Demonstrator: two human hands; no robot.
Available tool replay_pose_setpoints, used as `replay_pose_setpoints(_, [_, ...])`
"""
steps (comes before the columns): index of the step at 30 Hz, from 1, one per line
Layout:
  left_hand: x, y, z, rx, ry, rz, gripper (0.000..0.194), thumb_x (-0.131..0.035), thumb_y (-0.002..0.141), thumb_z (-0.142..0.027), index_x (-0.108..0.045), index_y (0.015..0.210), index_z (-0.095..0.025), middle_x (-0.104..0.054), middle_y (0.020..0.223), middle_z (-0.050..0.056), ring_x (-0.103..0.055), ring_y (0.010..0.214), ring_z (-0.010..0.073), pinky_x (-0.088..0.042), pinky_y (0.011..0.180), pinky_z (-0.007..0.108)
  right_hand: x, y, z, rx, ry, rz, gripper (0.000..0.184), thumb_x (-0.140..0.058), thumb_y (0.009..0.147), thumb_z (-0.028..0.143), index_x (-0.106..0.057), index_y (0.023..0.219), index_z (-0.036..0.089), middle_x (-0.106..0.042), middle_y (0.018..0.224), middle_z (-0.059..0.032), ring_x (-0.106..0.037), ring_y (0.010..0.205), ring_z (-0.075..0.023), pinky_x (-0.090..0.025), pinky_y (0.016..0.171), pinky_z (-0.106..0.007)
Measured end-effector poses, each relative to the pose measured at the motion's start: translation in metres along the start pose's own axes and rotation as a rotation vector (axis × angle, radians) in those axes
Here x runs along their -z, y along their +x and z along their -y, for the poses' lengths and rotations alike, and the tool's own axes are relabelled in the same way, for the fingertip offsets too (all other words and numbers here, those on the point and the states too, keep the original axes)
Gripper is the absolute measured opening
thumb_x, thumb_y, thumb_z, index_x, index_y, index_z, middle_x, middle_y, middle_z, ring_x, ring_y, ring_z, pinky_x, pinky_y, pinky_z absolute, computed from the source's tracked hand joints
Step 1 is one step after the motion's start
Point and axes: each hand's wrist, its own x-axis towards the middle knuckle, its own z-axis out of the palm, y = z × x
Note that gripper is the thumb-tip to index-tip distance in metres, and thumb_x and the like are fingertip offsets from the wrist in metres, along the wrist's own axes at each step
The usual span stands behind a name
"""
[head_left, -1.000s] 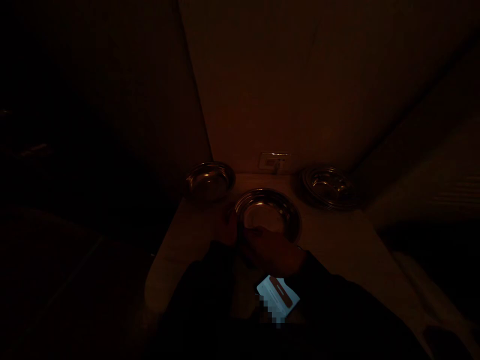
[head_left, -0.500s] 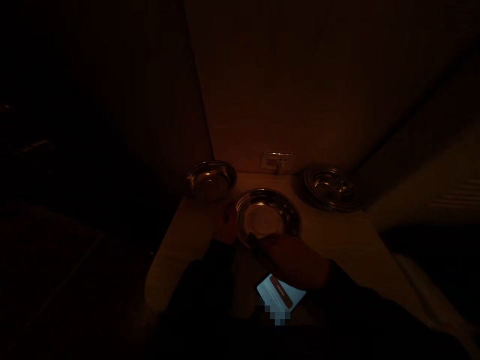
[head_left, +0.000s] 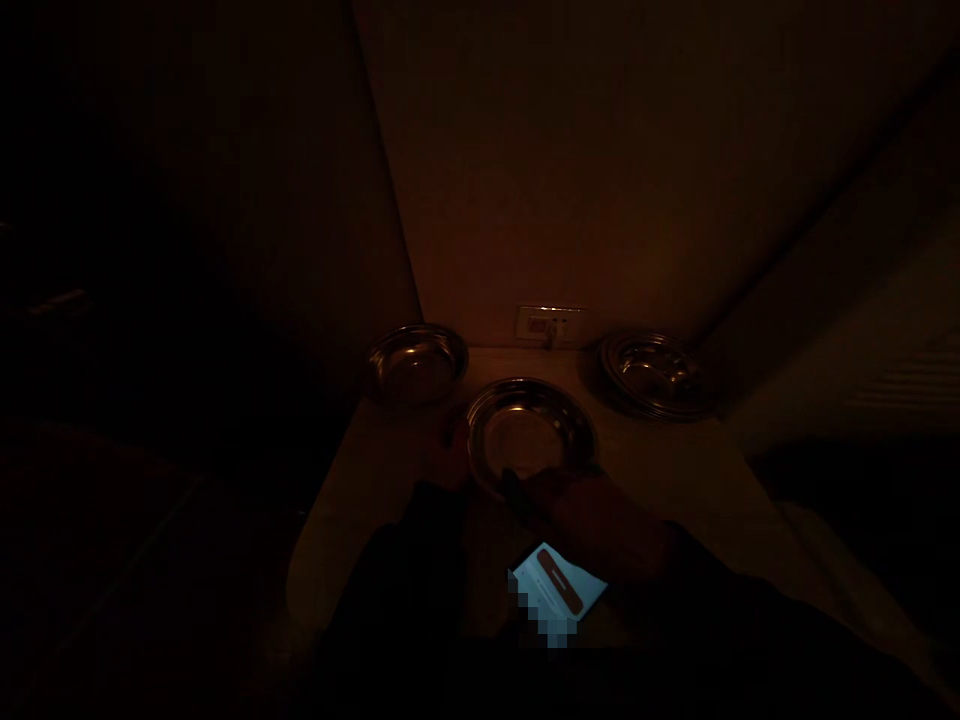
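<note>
A round, shiny steel plate (head_left: 525, 440) with a raised rim is at the middle of the small table. My left hand (head_left: 446, 452) is closed at its left rim, very dim, with most of its fingers in shadow. Over the near rim lies my right hand (head_left: 592, 515), its fingers curled around the edge and a dark tip reaching over the plate's inside. Below my right hand, a phone (head_left: 562, 582) glows with a lit screen, partly covered by a blurred patch.
Another steel dish (head_left: 417, 365) stands at the table's back left corner. A stack of steel plates (head_left: 654, 375) is at the back right. Behind them, a wall socket (head_left: 551, 323) holds a plug. The wooden tabletop (head_left: 337, 520) has a rounded front left corner; the surroundings are very dark.
The whole view has shifted slightly and become dimmer. Both hands stay at the plate, with no clear movement relative to it.
</note>
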Motion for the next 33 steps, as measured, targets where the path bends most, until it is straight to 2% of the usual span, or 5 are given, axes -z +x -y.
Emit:
replay_pose_setpoints(5, [-0.003, -0.003, -0.003, -0.008, 0.006, -0.011, 0.027, -0.055, 0.079, -0.026, -0.069, 0.098, -0.013, -0.074, 0.096, 0.01, -0.068, 0.092, 0.0223, -0.055, 0.081, 0.033, 0.002, 0.0, 0.002, -0.023, -0.023, 0.019, 0.03, -0.042, 0.095, 0.027, -0.057, 0.118, 0.015, -0.069, 0.106, -0.0124, -0.064, 0.097, -0.0247, -0.048, 0.078, -0.033])
replay_pose_setpoints(15, [-0.001, 0.001, -0.003, 0.031, 0.016, -0.009, 0.027, -0.054, 0.081, -0.022, -0.069, 0.101, -0.012, -0.073, 0.102, 0.01, -0.067, 0.098, 0.0219, -0.053, 0.086, 0.034, 0.004, 0.041, 0.038, -0.116, -0.04, -0.023, 0.03, -0.036, 0.097, 0.024, -0.061, 0.102, 0.01, -0.07, 0.091, -0.015, -0.066, 0.086, -0.0249, -0.05, 0.065, -0.031])
replay_pose_setpoints(20, [0.003, 0.003, -0.006, 0.039, 0.006, 0.007, 0.026, -0.057, 0.079, -0.023, -0.07, 0.099, -0.013, -0.073, 0.102, 0.01, -0.067, 0.097, 0.0225, -0.053, 0.087, 0.035, -0.002, 0.02, 0.02, -0.035, -0.022, -0.043, 0.029, -0.04, 0.096, 0.028, -0.059, 0.113, 0.013, -0.07, 0.098, -0.0137, -0.066, 0.087, -0.0241, -0.05, 0.068, -0.031])
replay_pose_setpoints(26, [0.005, 0.005, -0.005, 0.048, -0.02, 0.018, 0.027, -0.06, 0.078, -0.027, -0.072, 0.098, -0.014, -0.073, 0.102, 0.009, -0.066, 0.101, 0.0237, -0.051, 0.091, 0.037, -0.007, -0.005, -0.017, 0.105, 0.062, -0.042, 0.037, -0.048, 0.094, 0.026, -0.053, 0.129, 0.017, -0.065, 0.118, -0.0115, -0.06, 0.107, -0.0243, -0.045, 0.091, -0.037])
replay_pose_setpoints(33, [0.005, 0.005, -0.005, 0.074, 0.021, 0.022, 0.03, -0.059, 0.08, -0.028, -0.07, 0.104, -0.013, -0.073, 0.104, 0.01, -0.066, 0.1, 0.0236, -0.051, 0.09, 0.037, -0.005, -0.005, -0.021, 0.114, 0.07, -0.02, 0.036, -0.047, 0.094, 0.027, -0.053, 0.129, 0.017, -0.066, 0.116, -0.0126, -0.06, 0.106, -0.0234, -0.044, 0.091, -0.035])
